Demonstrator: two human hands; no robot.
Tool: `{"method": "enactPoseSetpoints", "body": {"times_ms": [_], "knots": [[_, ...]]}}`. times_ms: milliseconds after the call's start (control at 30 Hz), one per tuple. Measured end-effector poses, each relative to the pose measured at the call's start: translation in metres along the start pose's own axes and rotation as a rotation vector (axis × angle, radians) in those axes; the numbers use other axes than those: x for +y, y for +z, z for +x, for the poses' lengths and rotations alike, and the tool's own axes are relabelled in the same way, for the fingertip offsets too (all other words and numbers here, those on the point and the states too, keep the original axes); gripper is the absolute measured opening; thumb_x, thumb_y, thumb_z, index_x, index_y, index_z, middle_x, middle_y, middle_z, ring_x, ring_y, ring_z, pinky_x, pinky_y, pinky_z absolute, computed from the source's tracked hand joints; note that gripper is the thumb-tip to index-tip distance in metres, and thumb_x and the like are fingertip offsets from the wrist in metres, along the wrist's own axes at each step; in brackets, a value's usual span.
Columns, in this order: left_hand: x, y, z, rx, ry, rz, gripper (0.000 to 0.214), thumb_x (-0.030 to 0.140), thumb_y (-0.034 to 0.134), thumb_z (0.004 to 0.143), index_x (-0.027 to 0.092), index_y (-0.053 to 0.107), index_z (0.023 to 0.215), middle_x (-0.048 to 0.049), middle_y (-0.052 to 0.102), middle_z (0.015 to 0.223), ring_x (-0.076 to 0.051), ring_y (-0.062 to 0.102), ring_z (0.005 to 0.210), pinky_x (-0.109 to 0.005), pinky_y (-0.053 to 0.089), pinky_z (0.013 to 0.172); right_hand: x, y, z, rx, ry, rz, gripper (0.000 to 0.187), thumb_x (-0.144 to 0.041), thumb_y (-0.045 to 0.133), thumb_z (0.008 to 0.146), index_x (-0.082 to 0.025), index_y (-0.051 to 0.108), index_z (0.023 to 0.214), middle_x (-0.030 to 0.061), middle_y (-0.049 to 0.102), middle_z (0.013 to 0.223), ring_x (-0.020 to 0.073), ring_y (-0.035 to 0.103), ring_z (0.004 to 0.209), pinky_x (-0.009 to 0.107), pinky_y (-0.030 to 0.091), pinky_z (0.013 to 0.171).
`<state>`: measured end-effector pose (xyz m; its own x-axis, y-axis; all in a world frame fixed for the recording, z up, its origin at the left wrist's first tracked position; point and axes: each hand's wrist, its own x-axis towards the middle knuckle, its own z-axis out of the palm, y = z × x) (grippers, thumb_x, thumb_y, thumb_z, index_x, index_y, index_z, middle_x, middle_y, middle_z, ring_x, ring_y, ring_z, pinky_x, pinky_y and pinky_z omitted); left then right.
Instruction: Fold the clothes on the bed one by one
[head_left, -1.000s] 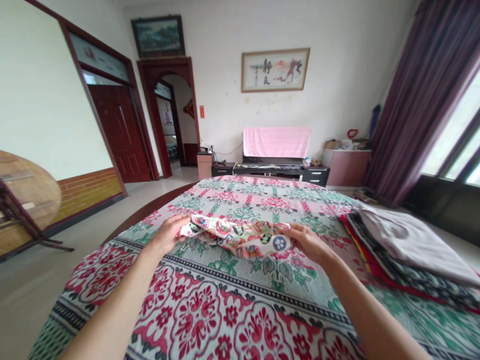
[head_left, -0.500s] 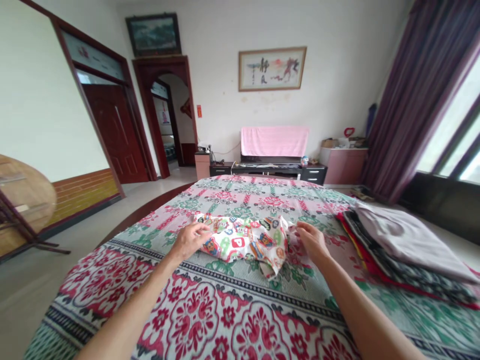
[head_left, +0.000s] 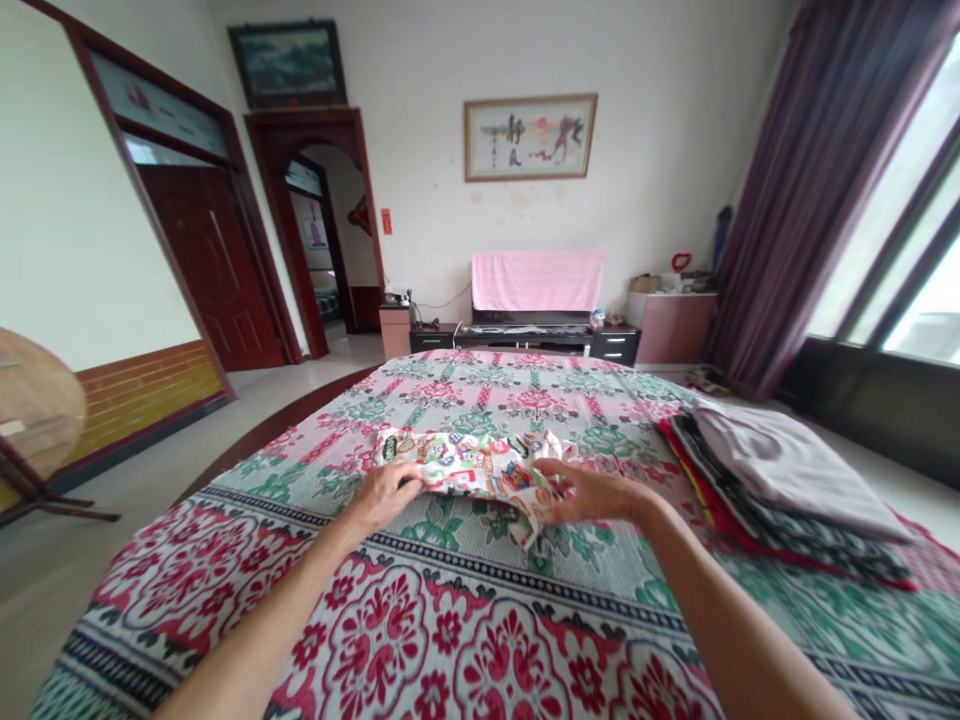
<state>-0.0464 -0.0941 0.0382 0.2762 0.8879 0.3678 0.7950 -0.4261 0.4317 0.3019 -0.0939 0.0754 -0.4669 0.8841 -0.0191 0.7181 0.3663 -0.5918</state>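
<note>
A small white garment point(head_left: 465, 465) with a colourful cartoon print lies folded lengthwise in a strip on the patterned cloth point(head_left: 450, 620). A sleeve-like flap sticks out at its near right corner. My left hand point(head_left: 388, 495) pinches the near edge close to the left end, fingers closed. Over the right end, my right hand point(head_left: 589, 493) has its thumb and fingers around the fabric beside the flap, and it covers part of the print. The garment's right tip shows just beyond those fingers.
To the right stands a stack of folded clothes point(head_left: 795, 470), a pale grey piece on top. Behind the cloth-covered round table are a low black TV cabinet point(head_left: 615, 345) and a pink towel point(head_left: 536, 280). A round wooden tabletop point(head_left: 37, 400) leans at the far left.
My right hand has moved left from the garment's right tip onto its near right part. My left hand has shifted slightly to the near edge. The view has turned a little right.
</note>
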Motion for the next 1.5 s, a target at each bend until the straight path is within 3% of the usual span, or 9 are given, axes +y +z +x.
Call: {"method": "enactPoseSetpoints", "body": {"times_ms": [167, 267, 367, 500, 633, 1133, 1267, 1433, 1500], "knots": [[0.016, -0.013, 0.005, 0.258, -0.146, -0.107, 0.022, 0.036, 0.047, 0.081, 0.024, 0.065, 0.086, -0.0012, 0.07, 0.094, -0.018, 0.063, 0.088, -0.024, 0.045, 0.077, -0.037, 0.033, 0.007, -0.02, 0.137, -0.15, 0.101, -0.051, 0.069, 0.064, -0.015, 0.025, 0.147, 0.0216, 0.033, 0.145, 0.0359, 0.039, 0.128, 0.044, 0.037, 0.1], [0.027, -0.015, 0.004, 0.296, -0.219, -0.085, 0.025, 0.04, 0.043, 0.083, 0.025, 0.063, 0.088, -0.0014, 0.07, 0.083, -0.019, 0.064, 0.078, -0.025, 0.045, 0.068, -0.049, 0.062, 0.021, 0.221, 0.221, -0.276, 0.077, -0.034, 0.061, 0.074, -0.014, 0.033, 0.143, 0.0228, 0.038, 0.142, 0.0358, 0.041, 0.127, 0.043, 0.039, 0.095], [0.031, -0.014, 0.001, 0.237, -0.204, -0.052, 0.03, 0.043, 0.037, 0.087, 0.025, 0.061, 0.09, -0.0003, 0.065, 0.068, -0.017, 0.062, 0.064, -0.024, 0.04, 0.059, -0.047, 0.064, 0.03, 0.241, 0.25, -0.339, 0.041, -0.016, 0.047, 0.081, -0.017, 0.058, 0.12, 0.0187, 0.062, 0.113, 0.029, 0.061, 0.102, 0.034, 0.044, 0.079], [0.034, -0.012, -0.003, 0.068, -0.087, 0.186, 0.029, 0.05, 0.054, 0.078, 0.027, 0.062, 0.091, 0.0001, 0.06, 0.059, -0.02, 0.06, 0.061, -0.026, 0.036, 0.057, -0.032, 0.017, 0.031, 0.357, 0.317, -0.398, 0.032, -0.013, 0.046, 0.08, -0.02, 0.069, 0.101, 0.0124, 0.07, 0.089, 0.0239, 0.066, 0.086, 0.029, 0.042, 0.07], [0.044, -0.018, 0.004, -0.002, 0.007, 0.452, 0.016, 0.035, 0.056, 0.077, 0.024, 0.063, 0.087, -0.0072, 0.067, 0.082, -0.024, 0.063, 0.074, -0.028, 0.038, 0.061, -0.03, -0.04, 0.026, 0.505, 0.204, -0.441, 0.028, -0.015, 0.049, 0.078, -0.025, 0.072, 0.092, 0.0043, 0.071, 0.081, 0.0177, 0.064, 0.076, 0.024, 0.039, 0.064], [0.084, -0.161, 0.083, 0.466, -0.085, 0.529, 0.024, 0.031, 0.054, 0.077, 0.022, 0.068, 0.094, -0.0077, 0.066, 0.089, -0.026, 0.062, 0.085, -0.03, 0.042, 0.069, -0.101, -0.163, 0.01, 0.907, 0.055, -0.43, 0.032, -0.021, 0.054, 0.073, -0.023, 0.073, 0.098, 0.0044, 0.072, 0.085, 0.0192, 0.063, 0.08, 0.025, 0.043, 0.067], [0.102, -0.186, 0.094, 0.628, -0.011, 0.558, 0.032, 0.025, 0.051, 0.08, 0.021, 0.065, 0.109, -0.0085, 0.065, 0.1, -0.024, 0.061, 0.088, -0.03, 0.042, 0.073, -0.114, -0.189, 0.002, 1.135, -0.014, -0.447, 0.035, -0.023, 0.051, 0.075, -0.021, 0.07, 0.104, 0.0054, 0.072, 0.091, 0.0202, 0.062, 0.084, 0.027, 0.043, 0.069], [0.114, -0.206, 0.11, 0.326, -0.037, 0.498, 0.028, 0.021, 0.053, 0.079, 0.02, 0.069, 0.102, -0.0053, 0.07, 0.085, -0.02, 0.061, 0.078, -0.025, 0.041, 0.069, -0.117, -0.208, -0.003, 1.075, -0.046, -0.514, 0.034, -0.023, 0.053, 0.073, -0.018, 0.07, 0.101, 0.0059, 0.071, 0.087, 0.0199, 0.062, 0.083, 0.026, 0.043, 0.069], [0.117, -0.211, 0.111, 0.415, -0.022, 0.447, 0.032, 0.02, 0.052, 0.08, 0.021, 0.068, 0.107, -0.0041, 0.071, 0.089, -0.018, 0.061, 0.08, -0.023, 0.041, 0.07, -0.118, -0.212, -0.006, 1.11, -0.054, -0.505, 0.035, -0.024, 0.052, 0.074, -0.019, 0.07, 0.103, 0.0051, 0.071, 0.088, 0.0203, 0.062, 0.084, 0.027, 0.043, 0.071]]}}
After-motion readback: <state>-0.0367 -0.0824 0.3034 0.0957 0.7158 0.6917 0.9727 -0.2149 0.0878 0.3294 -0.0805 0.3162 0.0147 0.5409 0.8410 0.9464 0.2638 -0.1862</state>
